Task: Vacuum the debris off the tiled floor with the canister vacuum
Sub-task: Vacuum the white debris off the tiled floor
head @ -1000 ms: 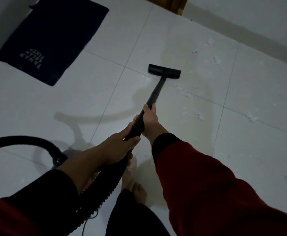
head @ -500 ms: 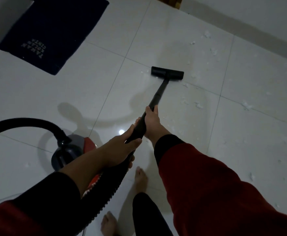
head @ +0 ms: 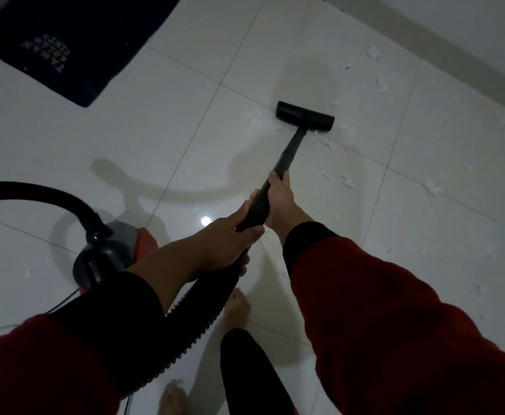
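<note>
Both hands hold the black vacuum wand (head: 290, 151). My right hand (head: 281, 202) grips it further up, my left hand (head: 233, 235) closes on it near the ribbed hose (head: 203, 313). The flat black floor nozzle (head: 304, 116) rests on the white tiled floor (head: 155, 139) beside a grout line. White debris scraps (head: 335, 175) lie scattered right of the nozzle and toward the wall. The grey and red canister vacuum (head: 110, 250) stands at my left, partly hidden by my left arm.
A dark blue mat (head: 74, 40) with white lettering lies at the upper left. A white wall (head: 469, 34) runs along the upper right. My bare feet (head: 236, 310) stand below my hands. A thin power cord (head: 62, 304) trails from the canister.
The nozzle has slid back toward me and slightly right over the debris. The canister has come into view at my left, and my feet have stepped forward.
</note>
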`<action>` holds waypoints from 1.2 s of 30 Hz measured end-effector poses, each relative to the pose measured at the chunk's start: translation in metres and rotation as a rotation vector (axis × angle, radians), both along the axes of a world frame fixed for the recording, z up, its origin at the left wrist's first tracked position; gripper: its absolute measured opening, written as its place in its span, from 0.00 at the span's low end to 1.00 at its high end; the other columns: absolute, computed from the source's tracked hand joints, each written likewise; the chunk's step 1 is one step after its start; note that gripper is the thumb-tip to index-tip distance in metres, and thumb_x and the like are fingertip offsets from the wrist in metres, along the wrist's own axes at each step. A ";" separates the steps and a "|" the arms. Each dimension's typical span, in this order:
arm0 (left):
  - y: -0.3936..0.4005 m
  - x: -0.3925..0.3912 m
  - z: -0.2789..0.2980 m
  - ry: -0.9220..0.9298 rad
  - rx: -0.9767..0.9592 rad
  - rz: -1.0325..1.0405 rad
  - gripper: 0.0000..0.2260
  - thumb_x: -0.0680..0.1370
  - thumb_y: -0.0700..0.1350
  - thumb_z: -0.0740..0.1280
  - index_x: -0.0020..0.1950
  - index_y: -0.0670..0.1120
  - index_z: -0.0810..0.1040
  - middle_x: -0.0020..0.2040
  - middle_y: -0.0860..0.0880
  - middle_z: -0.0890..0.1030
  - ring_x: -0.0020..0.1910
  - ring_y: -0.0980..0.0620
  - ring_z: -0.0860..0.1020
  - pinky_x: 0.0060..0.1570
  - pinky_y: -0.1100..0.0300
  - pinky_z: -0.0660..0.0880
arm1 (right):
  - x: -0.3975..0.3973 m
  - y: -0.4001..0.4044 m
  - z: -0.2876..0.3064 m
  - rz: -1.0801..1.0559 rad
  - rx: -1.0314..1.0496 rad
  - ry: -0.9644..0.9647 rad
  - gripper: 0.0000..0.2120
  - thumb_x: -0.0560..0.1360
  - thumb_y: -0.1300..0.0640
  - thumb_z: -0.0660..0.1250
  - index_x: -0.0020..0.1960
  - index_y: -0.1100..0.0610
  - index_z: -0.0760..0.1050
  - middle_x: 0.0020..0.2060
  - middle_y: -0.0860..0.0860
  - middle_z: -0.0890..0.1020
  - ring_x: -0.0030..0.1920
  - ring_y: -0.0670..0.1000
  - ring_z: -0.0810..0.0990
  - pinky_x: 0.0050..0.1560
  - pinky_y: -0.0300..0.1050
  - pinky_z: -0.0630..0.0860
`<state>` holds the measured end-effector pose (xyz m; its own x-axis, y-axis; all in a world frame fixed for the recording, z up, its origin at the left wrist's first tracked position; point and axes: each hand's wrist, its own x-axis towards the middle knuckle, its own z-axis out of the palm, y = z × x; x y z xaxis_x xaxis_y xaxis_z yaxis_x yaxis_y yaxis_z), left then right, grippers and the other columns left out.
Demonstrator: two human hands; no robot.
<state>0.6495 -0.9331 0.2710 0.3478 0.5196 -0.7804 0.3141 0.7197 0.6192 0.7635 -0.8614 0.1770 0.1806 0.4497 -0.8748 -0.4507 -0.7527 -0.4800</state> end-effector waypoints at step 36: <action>-0.195 -0.087 0.004 0.046 0.039 -0.130 0.31 0.80 0.49 0.60 0.76 0.62 0.44 0.35 0.44 0.74 0.31 0.50 0.76 0.30 0.62 0.75 | -0.084 -0.208 0.003 -0.115 0.056 0.045 0.26 0.83 0.53 0.57 0.76 0.39 0.53 0.35 0.54 0.72 0.28 0.50 0.71 0.27 0.40 0.74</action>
<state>0.5630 -1.1281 0.2754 0.3783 0.5030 -0.7771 0.4315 0.6469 0.6288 0.6790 -1.0693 0.1799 0.1952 0.4768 -0.8571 -0.5542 -0.6674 -0.4975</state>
